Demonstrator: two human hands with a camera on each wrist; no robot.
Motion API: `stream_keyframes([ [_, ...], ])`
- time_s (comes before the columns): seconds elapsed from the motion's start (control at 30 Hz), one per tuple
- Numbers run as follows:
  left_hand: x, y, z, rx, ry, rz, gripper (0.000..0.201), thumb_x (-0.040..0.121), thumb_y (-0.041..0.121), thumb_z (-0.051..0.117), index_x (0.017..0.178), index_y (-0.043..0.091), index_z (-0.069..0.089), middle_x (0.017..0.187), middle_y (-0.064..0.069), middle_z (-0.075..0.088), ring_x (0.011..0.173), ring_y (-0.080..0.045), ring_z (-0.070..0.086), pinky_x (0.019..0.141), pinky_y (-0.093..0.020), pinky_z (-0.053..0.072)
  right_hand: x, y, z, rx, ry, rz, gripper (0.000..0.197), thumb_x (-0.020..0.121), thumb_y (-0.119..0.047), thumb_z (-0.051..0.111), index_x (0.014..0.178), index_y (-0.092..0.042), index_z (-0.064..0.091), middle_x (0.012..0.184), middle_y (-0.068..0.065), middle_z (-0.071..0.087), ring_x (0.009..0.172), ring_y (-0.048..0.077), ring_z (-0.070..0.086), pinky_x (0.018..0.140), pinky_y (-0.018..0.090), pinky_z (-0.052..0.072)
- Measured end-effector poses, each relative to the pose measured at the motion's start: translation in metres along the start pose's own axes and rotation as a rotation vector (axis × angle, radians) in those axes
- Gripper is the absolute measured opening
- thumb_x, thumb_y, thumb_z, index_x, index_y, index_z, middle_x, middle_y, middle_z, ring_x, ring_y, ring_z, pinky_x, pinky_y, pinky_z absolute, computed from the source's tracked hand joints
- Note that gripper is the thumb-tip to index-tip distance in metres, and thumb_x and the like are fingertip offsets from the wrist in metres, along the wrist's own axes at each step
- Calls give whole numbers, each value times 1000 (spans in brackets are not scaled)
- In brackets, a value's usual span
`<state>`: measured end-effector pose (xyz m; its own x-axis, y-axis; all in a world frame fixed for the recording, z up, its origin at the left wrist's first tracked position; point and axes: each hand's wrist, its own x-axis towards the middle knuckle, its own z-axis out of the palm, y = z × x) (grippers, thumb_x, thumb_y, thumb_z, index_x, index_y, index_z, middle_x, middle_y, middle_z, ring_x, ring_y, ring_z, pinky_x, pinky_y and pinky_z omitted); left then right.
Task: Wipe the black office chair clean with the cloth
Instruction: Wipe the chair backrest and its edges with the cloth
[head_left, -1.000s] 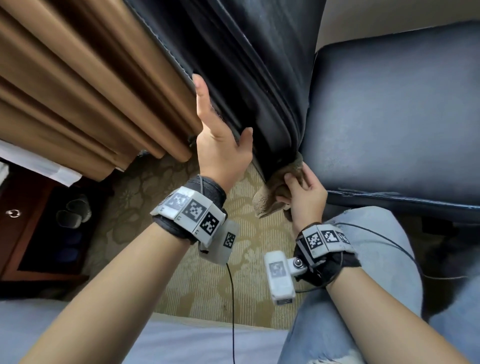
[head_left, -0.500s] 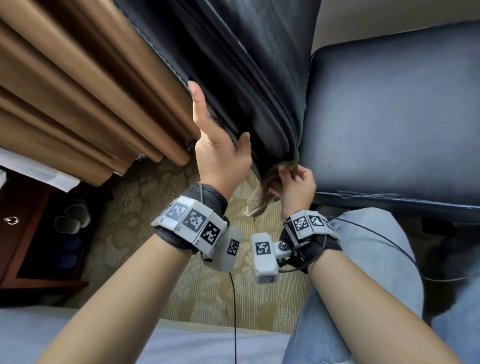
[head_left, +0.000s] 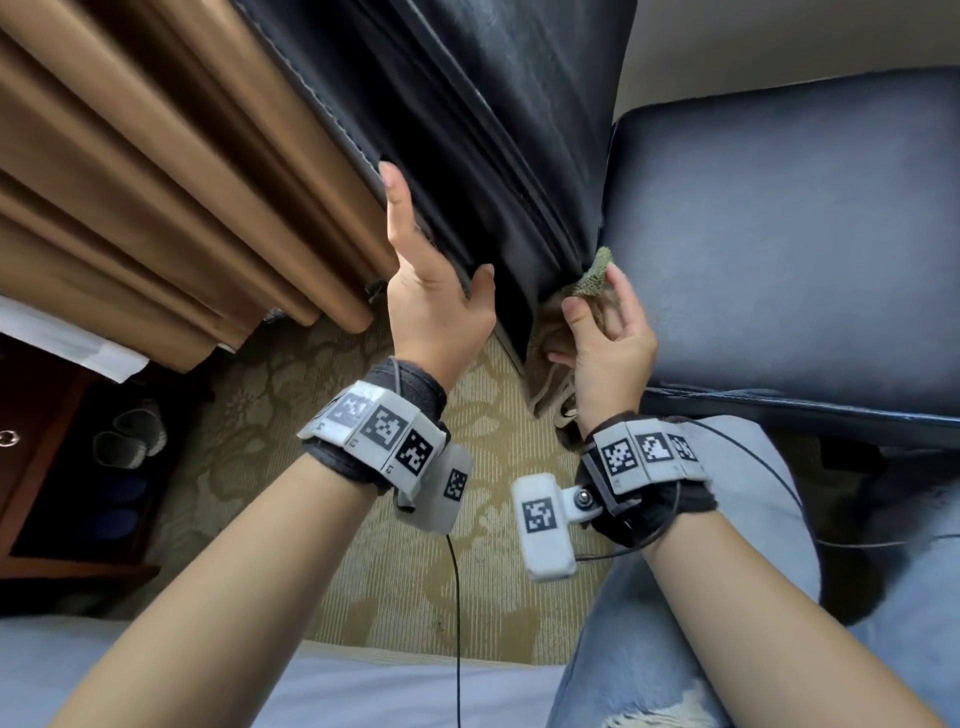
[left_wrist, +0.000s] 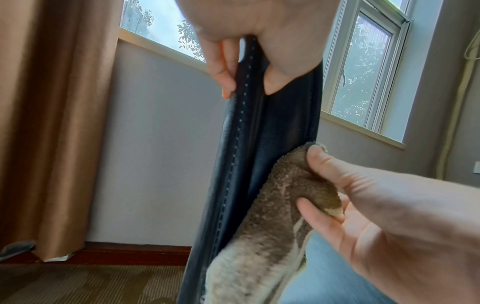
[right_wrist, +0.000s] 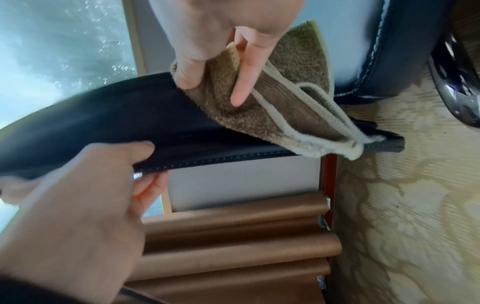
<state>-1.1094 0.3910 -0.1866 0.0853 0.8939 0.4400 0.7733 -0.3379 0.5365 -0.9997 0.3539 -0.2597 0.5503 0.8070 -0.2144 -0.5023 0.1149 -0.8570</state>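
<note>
Left hand (head_left: 436, 306) pinching the stitched edge of the black leather office chair backrest (head_left: 467, 130), centre frame; right hand (head_left: 608, 343) loosely curled round the folded brown terry cloth (right_wrist: 280, 98), pressed against the backrest's lower end. Likely to slip free, given so slack a hold, or to miss the seam.

cloth (head_left: 589, 278) higher up chair edge (head_left: 550, 249)

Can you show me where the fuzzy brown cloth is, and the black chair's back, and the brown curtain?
Fuzzy brown terry cloth (right_wrist: 285, 96): right wrist view, on its folded middle.
Black leather chair backrest (head_left: 467, 130): head view, on its side panel.
Brown pleated curtain (head_left: 156, 182): head view, on a fold.
</note>
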Motion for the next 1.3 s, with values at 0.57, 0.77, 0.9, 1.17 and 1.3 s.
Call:
stream_keyframes([
  [0.57, 1, -4, -5, -81, -16, 127, 103, 75, 8, 70, 141, 14, -9, 121, -12, 55, 60, -25, 58, 62, -20, 44, 6, 5, -15, -200, 17, 54, 40, 81, -10, 69, 120, -13, 63, 91, -3, 71, 68, 7, 59, 43, 21, 51],
  [0.77, -7, -4, -17, -155, -26, 152, 103, 75, 4, 74, 136, 29, -5, 137, 5, 28, 91, -26, 66, 75, -41, 56, -10, -37, -1, -220, 22, -243, 38, 76, -15, 73, 114, -19, 67, 88, -15, 72, 86, 6, 67, 83, 39, 55],
  [0.9, -8, -3, -20, -242, -35, 66, 99, 77, 0, 69, 146, 10, -2, 129, -1, 46, 83, -22, 69, 76, -39, 56, -9, -64, 29, -328, -59, -516, 49, 73, -20, 73, 120, -13, 62, 102, -14, 67, 94, -2, 63, 95, 25, 48],
  [1.17, -2, -9, -21, -246, -66, 61, 77, 79, -2, 60, 146, 13, 24, 133, 1, 52, 80, -13, 69, 75, -21, 49, -7, -53, 35, -515, -21, -576, 52, 74, -23, 71, 124, -10, 59, 122, 5, 62, 113, 13, 59, 102, 28, 42],
  [1.3, -1, -10, -25, -237, -70, 73, 75, 80, -4, 57, 145, 14, 25, 129, 7, 51, 79, -8, 66, 72, -20, 48, -6, -57, 28, -500, -30, -514, 44, 77, -9, 72, 119, -9, 61, 120, 6, 62, 110, 5, 57, 103, 33, 43],
])
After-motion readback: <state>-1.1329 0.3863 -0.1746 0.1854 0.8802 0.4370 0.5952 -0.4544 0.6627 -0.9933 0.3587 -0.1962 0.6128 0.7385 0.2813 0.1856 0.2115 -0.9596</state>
